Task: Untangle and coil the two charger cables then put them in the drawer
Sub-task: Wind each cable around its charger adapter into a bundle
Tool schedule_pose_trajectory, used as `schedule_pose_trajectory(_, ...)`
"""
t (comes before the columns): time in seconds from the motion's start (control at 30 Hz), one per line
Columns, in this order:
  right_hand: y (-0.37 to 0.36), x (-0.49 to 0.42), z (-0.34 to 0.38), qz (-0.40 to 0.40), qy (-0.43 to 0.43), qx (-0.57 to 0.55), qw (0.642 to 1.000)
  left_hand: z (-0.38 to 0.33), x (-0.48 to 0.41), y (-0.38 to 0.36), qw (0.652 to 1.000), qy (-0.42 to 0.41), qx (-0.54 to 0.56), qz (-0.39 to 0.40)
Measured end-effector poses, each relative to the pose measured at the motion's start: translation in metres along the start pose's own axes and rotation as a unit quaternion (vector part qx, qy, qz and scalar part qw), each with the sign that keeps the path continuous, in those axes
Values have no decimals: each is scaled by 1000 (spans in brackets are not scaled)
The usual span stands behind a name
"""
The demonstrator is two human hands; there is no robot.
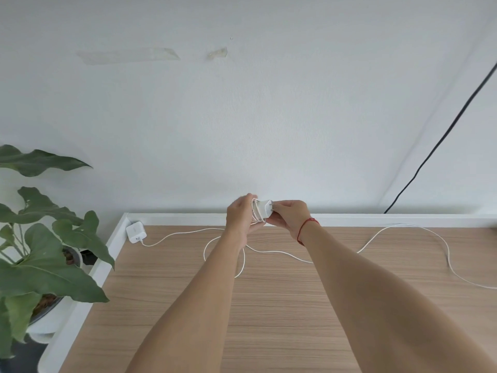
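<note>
I hold a white charger plug (264, 210) up over the far side of the wooden desk (269, 305), with white cable wound round it. My left hand (240, 216) grips the wound cable side; my right hand (290, 215) pinches the plug at its prongs. A second white charger block (136, 232) lies at the desk's far left corner. Its white cable (403, 228) runs loose across the desk in loops, passing under my arms and off to the right. No drawer is in view.
A potted plant with large green leaves (45, 238) stands left of the desk. A white raised rim (376, 218) borders the desk at the back and left. A black cord (443, 135) hangs down the wall at the right.
</note>
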State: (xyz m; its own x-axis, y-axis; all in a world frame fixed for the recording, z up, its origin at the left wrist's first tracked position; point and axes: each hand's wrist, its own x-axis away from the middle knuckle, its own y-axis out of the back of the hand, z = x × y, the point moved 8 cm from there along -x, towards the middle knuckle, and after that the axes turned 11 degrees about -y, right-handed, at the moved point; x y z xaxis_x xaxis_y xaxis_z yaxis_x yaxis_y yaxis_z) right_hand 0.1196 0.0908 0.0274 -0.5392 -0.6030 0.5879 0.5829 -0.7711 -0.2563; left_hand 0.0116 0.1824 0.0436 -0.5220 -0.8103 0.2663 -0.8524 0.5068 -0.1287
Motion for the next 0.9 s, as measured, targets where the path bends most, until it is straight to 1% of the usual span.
schedule_pose_trajectory(0.07,-3,0,-1,-9,-9,34,999,0,2,-5,999,-3,-42,17)
schedule_pose_trajectory(0.17,-8,0,-2,-19,0,38,999,-2,1,-2,997,-42,-52,-24)
schedule_pose_trajectory(0.2,-9,0,-1,-22,11,35,999,-1,0,-1,998,-38,-36,-42)
schedule_pose_trajectory(0.27,-13,0,2,-29,37,48,998,4,1,0,997,-3,41,-67)
schedule_pose_trajectory(0.37,-18,1,5,-48,74,79,993,11,4,-2,982,46,154,-94)
schedule_pose_trajectory(0.4,-19,1,6,-57,83,81,992,11,5,-3,978,50,176,-97)
schedule_pose_trajectory(0.47,-19,1,5,-71,95,81,990,7,4,-5,976,46,198,-77)
schedule_pose_trajectory(0.53,-16,0,5,-76,103,75,989,3,3,-6,978,47,195,-60)
schedule_pose_trajectory(0.73,-9,-3,3,-93,115,118,982,11,7,1,968,57,201,-136)
schedule_pose_trajectory(0.77,-8,-3,3,-98,118,135,979,13,7,1,966,58,205,-145)
schedule_pose_trajectory(0.83,-11,-1,4,-112,127,202,965,15,8,4,963,51,206,-166)
schedule_pose_trajectory(0.9,-17,1,2,-119,131,262,949,17,6,12,961,27,187,-200)
